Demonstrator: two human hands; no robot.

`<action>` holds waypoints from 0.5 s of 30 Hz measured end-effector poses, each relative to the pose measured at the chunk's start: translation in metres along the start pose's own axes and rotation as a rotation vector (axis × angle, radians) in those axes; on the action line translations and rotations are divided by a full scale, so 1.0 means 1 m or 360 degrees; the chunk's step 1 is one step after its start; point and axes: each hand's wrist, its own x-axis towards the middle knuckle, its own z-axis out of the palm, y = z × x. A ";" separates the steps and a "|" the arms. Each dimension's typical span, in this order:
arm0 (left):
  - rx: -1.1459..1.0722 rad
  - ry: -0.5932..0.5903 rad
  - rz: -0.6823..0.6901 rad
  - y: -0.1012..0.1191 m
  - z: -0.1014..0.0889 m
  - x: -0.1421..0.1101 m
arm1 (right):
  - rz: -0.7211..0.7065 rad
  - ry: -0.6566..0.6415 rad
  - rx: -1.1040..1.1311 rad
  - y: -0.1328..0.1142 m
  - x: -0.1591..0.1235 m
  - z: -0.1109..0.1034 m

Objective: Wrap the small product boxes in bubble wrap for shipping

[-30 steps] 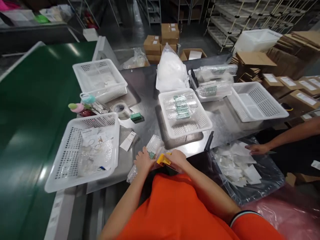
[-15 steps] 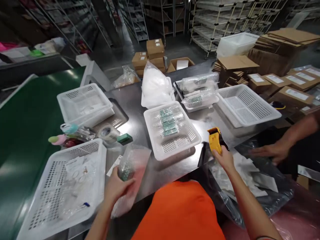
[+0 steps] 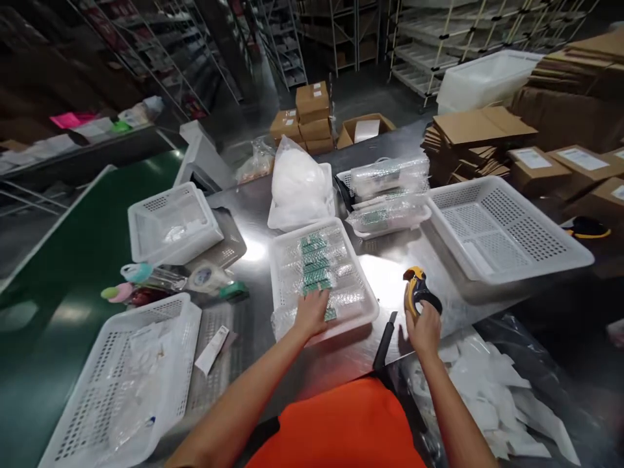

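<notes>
My left hand (image 3: 313,313) is over the near end of a white perforated basket (image 3: 368,300), its fingers closed over a bubble-wrapped pack (image 3: 285,323) with a green patch. Several similar bubble-wrapped packs (image 3: 316,265) lie in a row in the basket just beyond my fingers. To the right, my right hand (image 3: 423,327) is wrapped round the handle of a yellow and black tape dispenser (image 3: 414,286), held just above the metal table. Between my hands, a black-handled cutter (image 3: 385,343) lies near the table's front edge.
Beyond the basket are a bulging white bag (image 3: 299,179) and a tray of bubble-wrapped packs (image 3: 390,214). A larger white basket (image 3: 511,227) stands right; another basket (image 3: 114,383) holds plastic bags at left. White scraps (image 3: 492,396) fill a dark bag, and a green conveyor (image 3: 73,292) runs along the left.
My left hand has moved right with the bubble-wrapped pack, from the left of the table into the middle basket. The tape dispenser has turned in my right hand. The co-worker's hand has left view.
</notes>
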 end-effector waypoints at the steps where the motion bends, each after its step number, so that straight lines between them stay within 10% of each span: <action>1: -0.0001 0.0019 -0.0010 0.000 0.010 0.005 | -0.0015 0.0084 0.0104 0.002 -0.008 0.001; 9: 0.0119 0.0294 -0.0043 0.000 0.061 0.015 | -0.0008 0.0103 0.0558 -0.021 -0.078 -0.018; 15: 0.0008 -0.0039 -0.0090 -0.005 0.054 0.028 | -0.0154 0.0051 0.0710 -0.095 -0.084 -0.036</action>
